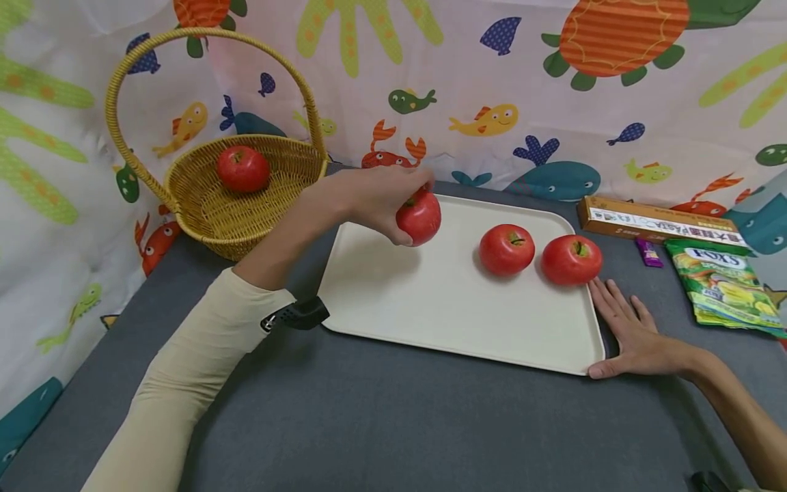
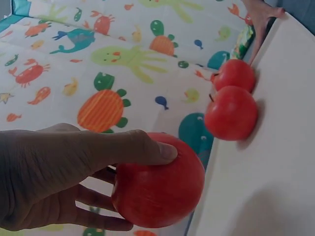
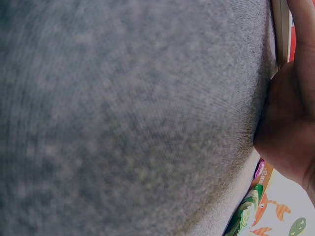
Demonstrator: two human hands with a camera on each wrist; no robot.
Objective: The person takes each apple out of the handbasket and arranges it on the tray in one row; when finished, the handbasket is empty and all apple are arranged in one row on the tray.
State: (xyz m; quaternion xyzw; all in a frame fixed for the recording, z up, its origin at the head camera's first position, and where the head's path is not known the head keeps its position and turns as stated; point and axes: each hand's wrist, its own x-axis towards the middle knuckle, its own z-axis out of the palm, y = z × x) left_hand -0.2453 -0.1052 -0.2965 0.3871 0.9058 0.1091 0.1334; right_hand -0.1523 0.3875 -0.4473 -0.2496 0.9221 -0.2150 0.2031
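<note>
My left hand grips a red apple above the left part of a cream tray. In the left wrist view the thumb lies over this apple, and fingers curl beneath it. Two more apples, a nearer one and one farther right, sit on the tray's right side. My right hand rests with spread fingers on the table at the tray's right edge, its fingertips close to the rightmost apple. Another apple lies inside a yellow wicker basket at the back left.
The basket's tall handle arches up behind my left arm. On the right of the grey table lie a long brown box, a small purple packet and green snack bags. A printed cloth hangs along the back.
</note>
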